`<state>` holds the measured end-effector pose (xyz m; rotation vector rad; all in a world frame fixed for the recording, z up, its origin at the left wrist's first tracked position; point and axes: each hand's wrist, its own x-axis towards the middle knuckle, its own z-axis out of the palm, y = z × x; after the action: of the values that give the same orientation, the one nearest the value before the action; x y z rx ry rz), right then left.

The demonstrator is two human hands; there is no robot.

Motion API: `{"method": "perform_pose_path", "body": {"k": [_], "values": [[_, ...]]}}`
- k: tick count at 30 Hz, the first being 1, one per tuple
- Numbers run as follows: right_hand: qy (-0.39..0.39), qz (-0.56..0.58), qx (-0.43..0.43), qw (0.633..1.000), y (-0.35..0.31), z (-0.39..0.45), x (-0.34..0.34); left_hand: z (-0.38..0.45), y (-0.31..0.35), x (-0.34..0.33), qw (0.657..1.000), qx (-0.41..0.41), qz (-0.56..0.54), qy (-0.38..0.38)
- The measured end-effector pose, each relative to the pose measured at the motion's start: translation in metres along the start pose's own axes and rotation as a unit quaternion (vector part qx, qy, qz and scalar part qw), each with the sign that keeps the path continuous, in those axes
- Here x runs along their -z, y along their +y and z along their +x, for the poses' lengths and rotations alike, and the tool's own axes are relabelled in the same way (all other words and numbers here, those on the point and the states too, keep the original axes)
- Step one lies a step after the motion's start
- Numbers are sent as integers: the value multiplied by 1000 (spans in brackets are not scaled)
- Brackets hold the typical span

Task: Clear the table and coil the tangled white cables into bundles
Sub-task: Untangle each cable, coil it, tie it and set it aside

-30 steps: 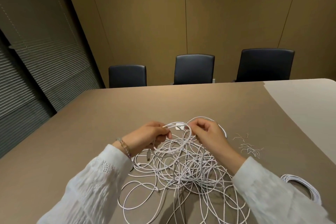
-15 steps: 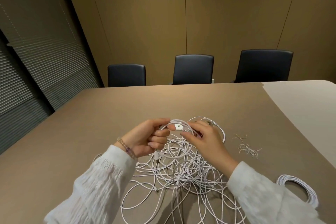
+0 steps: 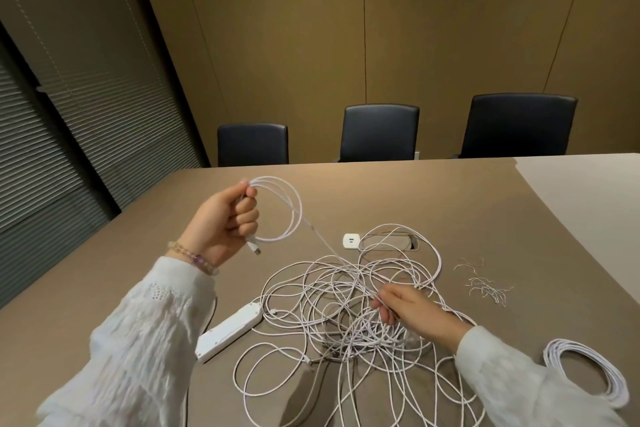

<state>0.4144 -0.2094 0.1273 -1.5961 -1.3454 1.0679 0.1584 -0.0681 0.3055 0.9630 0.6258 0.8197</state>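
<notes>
Desk (image 3: 450, 204) carries a tangle (image 3: 349, 315) of white cable at near centre. Right of it, at the near right edge, lies a finished bundle (image 3: 585, 374). A power strip (image 3: 228, 328) lies at the tangle's left edge. The left hand (image 3: 225, 222), raised above the desk on the left, has its grip clamped on a small coil (image 3: 277, 208), a plug dangling below. The right hand (image 3: 412, 308), low over the tangle, pinches one strand. Loose ties (image 3: 485, 282) lie further right.
</notes>
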Motion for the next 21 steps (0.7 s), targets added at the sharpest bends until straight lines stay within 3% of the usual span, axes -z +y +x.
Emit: {"method": "perform_pose_path", "body": {"k": [7, 13, 18, 21], "values": [[30, -41, 69, 996, -33, -4, 4, 3, -12, 7, 999, -17, 44, 17], [30, -13, 183, 983, -104, -19, -12, 7, -29, -11, 980, -39, 194, 21], [115, -51, 259, 958, -139, -12, -14, -2, -41, -35, 945, -12, 324, -28], [160, -56, 269, 948, -147, -6, -11, -8, -49, -48, 947, 32, 312, -66]]}}
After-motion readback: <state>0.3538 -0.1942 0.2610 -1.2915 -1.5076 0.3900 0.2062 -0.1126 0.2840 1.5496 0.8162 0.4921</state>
